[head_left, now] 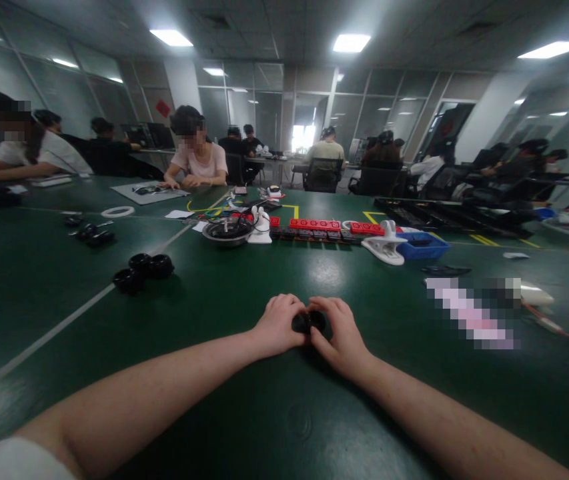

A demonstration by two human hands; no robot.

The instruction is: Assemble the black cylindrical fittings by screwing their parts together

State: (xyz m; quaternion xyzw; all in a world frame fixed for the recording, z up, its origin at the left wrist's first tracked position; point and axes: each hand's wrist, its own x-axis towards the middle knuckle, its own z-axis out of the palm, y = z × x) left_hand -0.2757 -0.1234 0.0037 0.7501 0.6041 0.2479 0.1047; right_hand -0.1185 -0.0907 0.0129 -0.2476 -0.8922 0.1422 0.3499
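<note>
Both hands meet low over the green table (214, 300), in the middle of the head view. My left hand (279, 325) has its fingers wrapped round the left side of a small black round part (308, 323). On the other side, my right hand (338, 333) curls its thumb and fingers round the part's right side, where a dark hollow shows. Whether this is one piece or two joined pieces is hard to tell. Several glossy black round parts (139, 270) stand together to the left.
Further back are a metal bowl (227, 230) with black items, red socket blocks (314, 225), a white clamp stand (385, 247) and a blue bin (421, 248). More black parts (95, 233) lie left. A person (199, 157) sits across the table.
</note>
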